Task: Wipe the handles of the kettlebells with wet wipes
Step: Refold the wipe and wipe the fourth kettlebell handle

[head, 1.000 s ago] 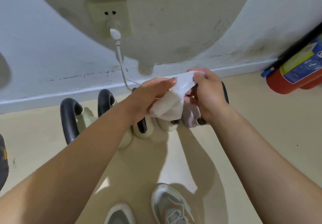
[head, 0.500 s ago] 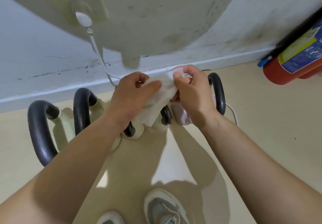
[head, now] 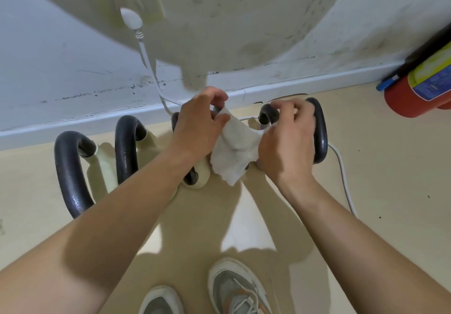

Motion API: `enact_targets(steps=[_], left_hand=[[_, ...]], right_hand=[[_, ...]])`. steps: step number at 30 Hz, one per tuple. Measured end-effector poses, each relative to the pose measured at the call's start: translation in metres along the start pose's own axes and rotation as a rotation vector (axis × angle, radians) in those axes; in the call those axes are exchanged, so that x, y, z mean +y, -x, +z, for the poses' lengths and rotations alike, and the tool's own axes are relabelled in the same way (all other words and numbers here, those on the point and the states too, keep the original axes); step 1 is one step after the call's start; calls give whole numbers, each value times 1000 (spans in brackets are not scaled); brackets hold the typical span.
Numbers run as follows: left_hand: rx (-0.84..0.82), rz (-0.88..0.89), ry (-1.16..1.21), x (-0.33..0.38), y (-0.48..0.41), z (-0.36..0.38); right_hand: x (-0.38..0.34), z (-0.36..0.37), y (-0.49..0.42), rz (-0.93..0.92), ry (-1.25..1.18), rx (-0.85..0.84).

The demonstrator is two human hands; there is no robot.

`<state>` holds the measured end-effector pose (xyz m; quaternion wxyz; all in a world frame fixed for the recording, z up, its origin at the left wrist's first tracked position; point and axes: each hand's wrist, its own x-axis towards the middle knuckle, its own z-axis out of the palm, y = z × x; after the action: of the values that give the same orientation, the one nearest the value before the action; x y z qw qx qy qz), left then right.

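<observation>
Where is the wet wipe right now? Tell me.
Head view, centre: the wet wipe is held between the left hand and the right hand, over the kettlebell handles lined along the baseboard.

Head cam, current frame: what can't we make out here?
- Third kettlebell handle: head view, mostly behind the left hand and the wet wipe.
- Rightmost handle: partly covered by the right hand; whether they touch is unclear.
- Fire extinguisher: cut off by the right edge; label too blurred to read.
- Wall socket: cut by the top edge.
</observation>
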<state>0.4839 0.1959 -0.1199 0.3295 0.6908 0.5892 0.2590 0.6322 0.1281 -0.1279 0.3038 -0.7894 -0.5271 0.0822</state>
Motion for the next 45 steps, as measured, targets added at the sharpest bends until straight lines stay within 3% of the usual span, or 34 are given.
enact_targets(steps=[3, 5, 7, 11, 16, 20, 26, 31, 34, 36, 38, 40, 45], left_hand=[[76, -108, 240, -4, 0, 7], [108, -186, 382, -6, -2, 7], [108, -204, 413, -7, -2, 7], [122, -194, 438, -8, 0, 6], [219, -167, 326, -11, 12, -4], [150, -287, 322, -3, 32, 1], [-109, -643, 541, 5, 41, 29], [-19, -651, 583, -1, 44, 29], [47, -632, 576, 3, 44, 32], [99, -623, 587, 8, 44, 34], [148, -646, 678, 10, 43, 33], [159, -685, 766, 7, 44, 29], [235, -764, 899, 4, 46, 21]], right_hand=[[-7, 8, 9, -261, 103, 199], [-10, 16, 12, -441, 252, 102], [-11, 26, 15, -517, 400, -133], [-10, 29, 13, -153, 11, -354], [-4, 23, 3, 265, -378, -331], [-5, 14, -6, 519, -565, -292], [-9, 7, -10, 561, -579, -253], [-1, -10, -15, 577, -657, -33], [-6, -17, -15, 339, -490, 134], [-22, -14, -7, 100, -306, -5], [-41, 0, 3, -47, -110, -275], [-55, 11, 7, -43, -21, -441], [-52, 33, -11, 179, -14, -665]])
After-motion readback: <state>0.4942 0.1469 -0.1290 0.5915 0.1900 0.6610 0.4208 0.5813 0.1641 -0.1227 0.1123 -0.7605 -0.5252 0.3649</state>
